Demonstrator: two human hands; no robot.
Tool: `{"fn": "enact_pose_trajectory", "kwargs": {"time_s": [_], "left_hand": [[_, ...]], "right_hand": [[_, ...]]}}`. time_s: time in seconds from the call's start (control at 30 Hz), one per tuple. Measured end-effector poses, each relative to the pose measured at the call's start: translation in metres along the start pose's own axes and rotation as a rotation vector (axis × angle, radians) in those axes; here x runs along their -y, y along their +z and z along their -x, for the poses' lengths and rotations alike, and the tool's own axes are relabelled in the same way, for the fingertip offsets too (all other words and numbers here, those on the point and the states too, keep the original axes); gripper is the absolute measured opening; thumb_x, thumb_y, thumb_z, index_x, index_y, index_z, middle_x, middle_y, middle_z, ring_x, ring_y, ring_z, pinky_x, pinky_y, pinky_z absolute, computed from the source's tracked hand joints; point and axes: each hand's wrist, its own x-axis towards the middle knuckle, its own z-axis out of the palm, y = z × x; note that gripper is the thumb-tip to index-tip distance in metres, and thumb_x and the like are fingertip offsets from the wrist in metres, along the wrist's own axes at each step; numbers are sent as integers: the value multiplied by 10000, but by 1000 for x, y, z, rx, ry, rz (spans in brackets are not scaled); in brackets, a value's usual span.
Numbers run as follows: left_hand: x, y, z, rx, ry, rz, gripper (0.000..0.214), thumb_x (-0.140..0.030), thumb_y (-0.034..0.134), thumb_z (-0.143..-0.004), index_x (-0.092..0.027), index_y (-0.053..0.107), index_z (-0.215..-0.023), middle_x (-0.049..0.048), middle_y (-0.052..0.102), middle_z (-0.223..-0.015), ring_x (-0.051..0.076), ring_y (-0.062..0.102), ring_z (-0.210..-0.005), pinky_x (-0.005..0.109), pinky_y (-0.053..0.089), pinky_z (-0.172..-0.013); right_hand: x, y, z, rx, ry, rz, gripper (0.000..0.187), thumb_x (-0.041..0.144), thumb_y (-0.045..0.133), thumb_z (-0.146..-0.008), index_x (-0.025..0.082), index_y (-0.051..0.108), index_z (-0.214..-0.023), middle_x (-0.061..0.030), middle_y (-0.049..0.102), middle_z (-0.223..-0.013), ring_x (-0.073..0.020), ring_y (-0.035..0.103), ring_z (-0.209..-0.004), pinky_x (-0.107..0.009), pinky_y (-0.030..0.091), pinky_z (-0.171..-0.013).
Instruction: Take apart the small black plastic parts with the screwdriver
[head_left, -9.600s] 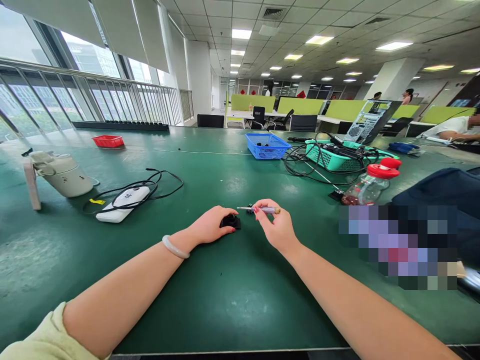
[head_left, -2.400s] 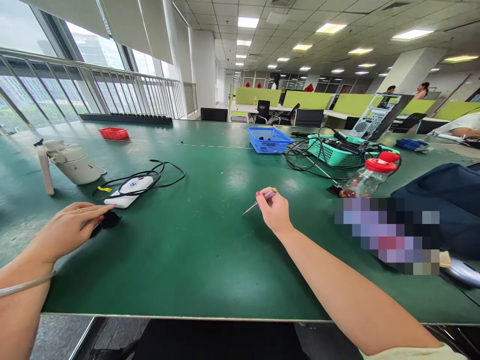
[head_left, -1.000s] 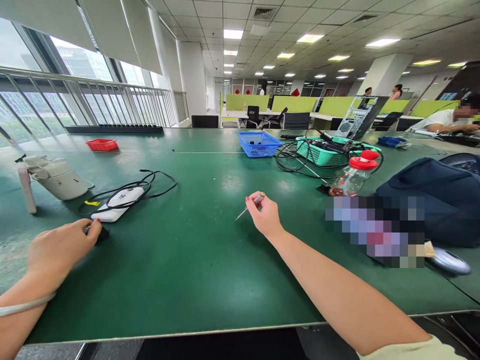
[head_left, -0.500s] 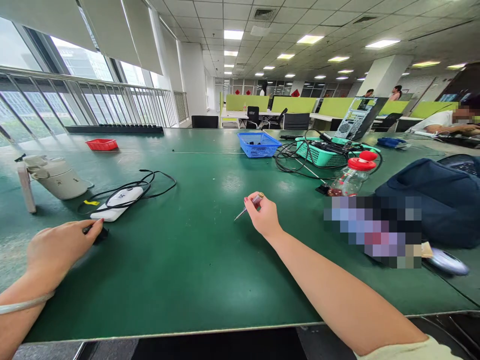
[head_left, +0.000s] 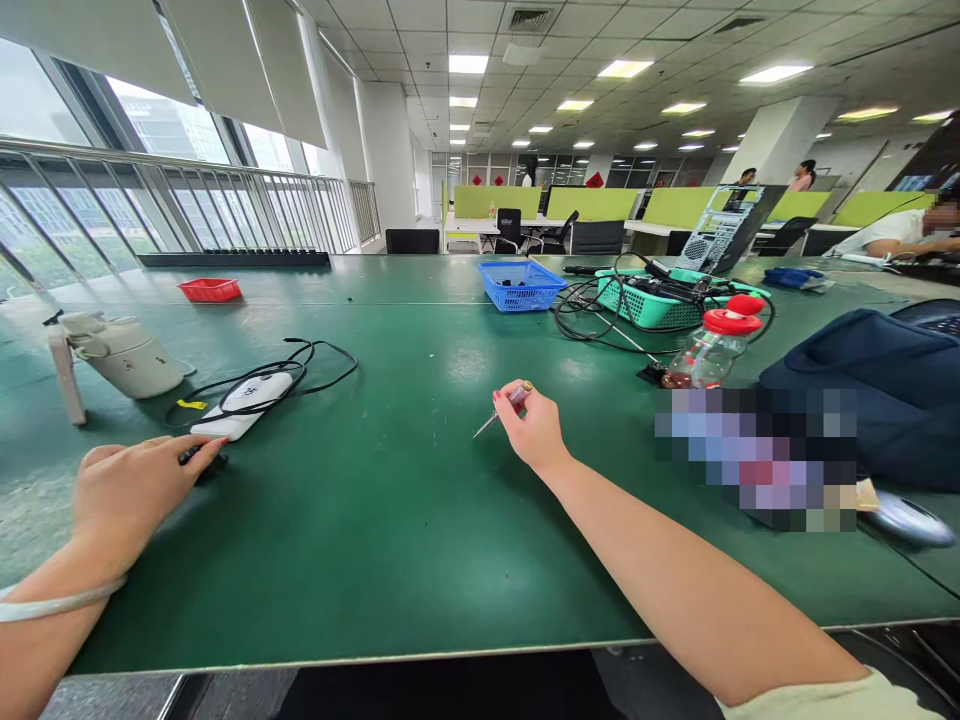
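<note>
My left hand (head_left: pixel 131 490) rests at the left of the green table (head_left: pixel 420 500), its fingers curled over a small black part (head_left: pixel 204 462) that mostly hides beneath them. Just beyond it lies a white device (head_left: pixel 241 405) wrapped in a black cable. My right hand (head_left: pixel 529 430) is near the middle of the table, pinched on a thin screwdriver (head_left: pixel 501 408) whose metal tip points left and down. The two hands are far apart.
A beige kettle (head_left: pixel 124 350) stands far left, a red tray (head_left: pixel 210 289) behind it. A blue basket (head_left: pixel 523 284), a teal basket with cables (head_left: pixel 660 300) and a red-capped bottle (head_left: pixel 709 350) sit ahead right. A dark blue bag (head_left: pixel 877 390) lies right. Another person sits far right.
Since 9.6 s ago my left hand has carried the black part from the table's middle to the left, beside the white device. In the last second both hands have hardly moved.
</note>
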Motion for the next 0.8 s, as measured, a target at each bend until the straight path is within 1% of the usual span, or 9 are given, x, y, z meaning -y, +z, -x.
{"fn": "enact_pose_trajectory", "kwargs": {"time_s": [0.1,0.2,0.33,0.4,0.47,0.57,0.63,0.73,0.8], "left_hand": [[0,1,0,-53,32,-169,667,-481,189,-1001,-151,745,-1161,161,757,-962,269,673,-798,369,366,-739],[5,7,-1,-20,55,-189,621,-455,215,-1014,-186,767,-1109,128,773,-1016,242,680,-811,361,382,-791],[12,11,-1,12,73,-172,522,-453,315,-996,-221,739,-1193,114,766,-1105,237,680,-890,368,378,-890],[14,9,0,41,87,-137,501,-460,357,-980,-235,704,-1263,111,760,-1120,242,672,-933,370,369,-915],[16,7,0,62,88,-77,521,-486,345,-976,-247,688,-1288,103,751,-1114,248,662,-949,384,363,-926],[20,5,1,51,38,52,595,-501,261,-983,-218,755,-1155,107,722,-1086,239,645,-954,376,383,-897],[24,6,0,31,37,143,601,-473,245,-977,-205,769,-1102,117,693,-1146,238,631,-1019,360,402,-895],[28,9,-1,43,95,240,578,-419,248,-959,-211,706,-1245,126,634,-1337,275,594,-1172,394,410,-954],[29,10,-1,88,115,255,590,-386,237,-951,-196,649,-1328,131,635,-1370,294,576,-1232,425,398,-993]], "right_hand": [[0,0,0,-3,-6,4,305,467,514,-861,243,494,-656,9,552,-581,-149,498,-549,-280,434,-570],[0,0,0,-4,-4,12,304,471,512,-859,240,502,-660,11,547,-579,-147,488,-541,-281,425,-565],[0,-1,1,-2,5,3,305,477,516,-853,238,509,-664,12,544,-580,-144,483,-537,-281,424,-566],[1,-1,1,0,6,-3,306,479,518,-853,238,511,-665,13,540,-575,-143,483,-534,-279,424,-562],[1,-1,1,1,6,0,304,477,522,-854,238,514,-666,16,536,-567,-143,484,-528,-278,422,-554],[0,-1,2,-3,2,9,304,473,528,-857,235,521,-667,17,548,-568,-142,495,-523,-277,423,-552],[-1,-1,2,-11,-4,13,314,481,530,-859,233,524,-666,16,554,-568,-142,503,-521,-279,423,-553],[-1,-2,1,-13,-10,15,316,482,531,-861,232,527,-667,17,554,-563,-143,507,-521,-280,426,-557],[0,-2,1,-11,-12,14,305,472,529,-857,233,528,-667,16,556,-564,-142,506,-521,-279,426,-555]]}}
